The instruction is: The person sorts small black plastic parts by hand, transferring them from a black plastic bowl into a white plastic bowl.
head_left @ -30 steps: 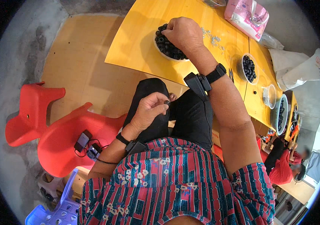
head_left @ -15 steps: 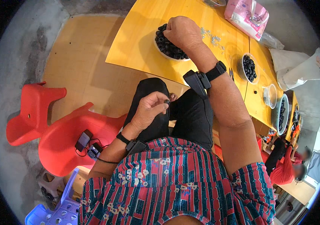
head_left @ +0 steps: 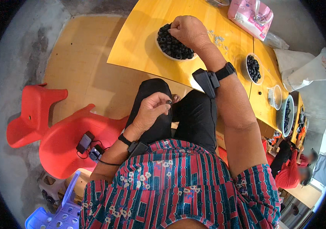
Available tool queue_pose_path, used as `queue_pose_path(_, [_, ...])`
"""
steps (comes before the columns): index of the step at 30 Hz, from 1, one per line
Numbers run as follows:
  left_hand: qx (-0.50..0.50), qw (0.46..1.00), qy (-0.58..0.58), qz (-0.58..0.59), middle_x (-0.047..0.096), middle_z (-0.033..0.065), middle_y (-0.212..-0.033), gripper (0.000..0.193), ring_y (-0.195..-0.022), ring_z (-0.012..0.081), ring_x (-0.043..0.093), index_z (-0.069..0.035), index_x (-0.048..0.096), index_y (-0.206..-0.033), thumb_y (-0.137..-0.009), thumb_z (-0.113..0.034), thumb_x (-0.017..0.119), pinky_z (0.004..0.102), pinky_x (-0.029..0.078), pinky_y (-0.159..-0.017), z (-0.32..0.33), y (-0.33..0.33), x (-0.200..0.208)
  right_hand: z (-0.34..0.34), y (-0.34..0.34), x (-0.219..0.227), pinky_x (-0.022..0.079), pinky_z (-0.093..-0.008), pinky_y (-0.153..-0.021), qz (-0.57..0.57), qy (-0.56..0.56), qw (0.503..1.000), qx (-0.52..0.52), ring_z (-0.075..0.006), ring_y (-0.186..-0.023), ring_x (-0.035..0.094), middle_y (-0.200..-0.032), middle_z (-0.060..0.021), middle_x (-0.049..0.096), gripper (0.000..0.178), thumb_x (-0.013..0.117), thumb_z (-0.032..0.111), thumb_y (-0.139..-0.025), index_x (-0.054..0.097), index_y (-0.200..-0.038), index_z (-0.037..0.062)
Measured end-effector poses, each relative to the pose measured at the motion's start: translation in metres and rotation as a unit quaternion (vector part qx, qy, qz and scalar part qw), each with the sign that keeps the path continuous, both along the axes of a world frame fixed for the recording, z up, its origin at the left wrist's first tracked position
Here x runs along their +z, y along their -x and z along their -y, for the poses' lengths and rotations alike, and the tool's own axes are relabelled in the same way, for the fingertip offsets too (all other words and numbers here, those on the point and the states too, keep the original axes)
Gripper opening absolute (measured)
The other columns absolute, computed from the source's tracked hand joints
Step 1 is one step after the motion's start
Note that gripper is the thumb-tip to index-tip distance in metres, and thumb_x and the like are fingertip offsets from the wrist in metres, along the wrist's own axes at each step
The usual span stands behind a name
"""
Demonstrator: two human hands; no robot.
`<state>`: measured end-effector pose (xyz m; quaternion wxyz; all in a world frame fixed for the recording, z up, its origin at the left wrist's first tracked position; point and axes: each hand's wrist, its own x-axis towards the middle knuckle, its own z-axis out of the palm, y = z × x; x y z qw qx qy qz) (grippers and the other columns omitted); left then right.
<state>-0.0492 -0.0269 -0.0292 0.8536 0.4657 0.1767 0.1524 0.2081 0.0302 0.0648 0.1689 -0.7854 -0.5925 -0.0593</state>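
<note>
My left hand (head_left: 150,111) is over my left thigh, its thumb and fingertips pinched on a small black piece (head_left: 169,102) with a paler spot. My right hand (head_left: 190,32) reaches over the yellow table to the far right edge of a white round bowl (head_left: 166,56), heaped with small black ring-shaped parts (head_left: 170,43). Its fingers are bent together at the heap's far side, and whatever they grip there is hidden. Right of this hand lies a scatter of small clear or silvery bits (head_left: 218,39).
Right along the yellow table (head_left: 142,42) stand a tub of black parts (head_left: 253,69), a clear container (head_left: 274,97), a larger basin (head_left: 287,116) and a pink package (head_left: 251,17). Red chairs (head_left: 65,149) stand at left, one holding small devices. A person in red (head_left: 288,173) sits far right.
My right hand has shifted slightly right, its forearm turning a little, and more black parts in the bowl show. The left hand keeps its pinch and has barely moved.
</note>
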Motion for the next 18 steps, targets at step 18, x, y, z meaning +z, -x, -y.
queue_pose_path(18, [0.046,0.996,0.069,-0.014,0.053,-0.0022,-0.076,0.011,-0.066,0.0060,0.054,-0.004,0.057,-0.096,-0.086,-0.004,0.059,0.0180,0.044,-0.061,-0.003,-0.005,-0.003,0.044,-0.019,-0.011,0.046,-0.0210,-0.056,-0.295,-0.174,0.937,-0.070,-0.0061,-0.059,0.055,-0.068,-0.0027,0.063,0.017,0.068,0.013,-0.078,0.067,-0.085,-0.0018])
